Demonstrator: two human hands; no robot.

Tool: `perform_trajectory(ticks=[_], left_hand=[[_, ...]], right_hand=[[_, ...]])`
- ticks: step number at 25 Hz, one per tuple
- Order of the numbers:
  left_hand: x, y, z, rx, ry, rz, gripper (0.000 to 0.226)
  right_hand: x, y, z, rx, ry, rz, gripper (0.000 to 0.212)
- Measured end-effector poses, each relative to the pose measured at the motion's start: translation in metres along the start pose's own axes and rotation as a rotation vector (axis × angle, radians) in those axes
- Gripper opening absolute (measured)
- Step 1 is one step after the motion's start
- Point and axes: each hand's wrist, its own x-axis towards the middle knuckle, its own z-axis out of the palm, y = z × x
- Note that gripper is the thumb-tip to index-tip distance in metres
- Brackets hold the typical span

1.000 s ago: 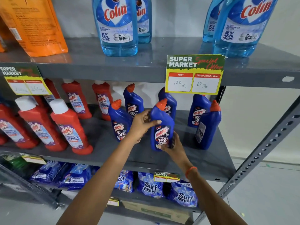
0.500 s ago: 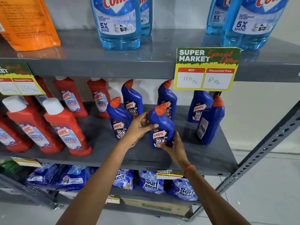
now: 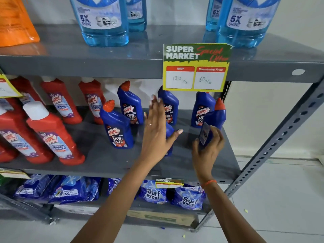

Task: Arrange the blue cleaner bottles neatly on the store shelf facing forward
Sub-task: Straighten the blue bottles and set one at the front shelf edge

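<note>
Head view shows the step in hand: turning the last blue bottle, at three o'clock on the middle shelf, label outward. Right hand is clamped round its base; its back label faces us. Left hand is spread flat, fingers apart, holding nothing, in front of a centre bottle. Next, I'd judge, calls for a twist and setting it in line. Count: six blue bottles; red bottles at nine o'clock, at least six.
</note>
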Motion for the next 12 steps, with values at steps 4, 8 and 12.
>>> perform_trajectory(ticks=[4,8,12], left_hand=[[0.011,0.050,0.053,-0.292,-0.156,-0.043,0.080],[0.043,0.061,0.095,-0.410,-0.396,-0.285,0.054],[0.053,0.055,0.108,-0.630,-0.459,-0.395,0.044]], right_hand=[[0.025,0.031,-0.018,-0.051,-0.056,0.314,0.079],[0.040,0.058,-0.023,0.060,-0.215,0.423,0.053],[0.048,0.064,-0.025,0.106,-0.296,0.442,0.040]])
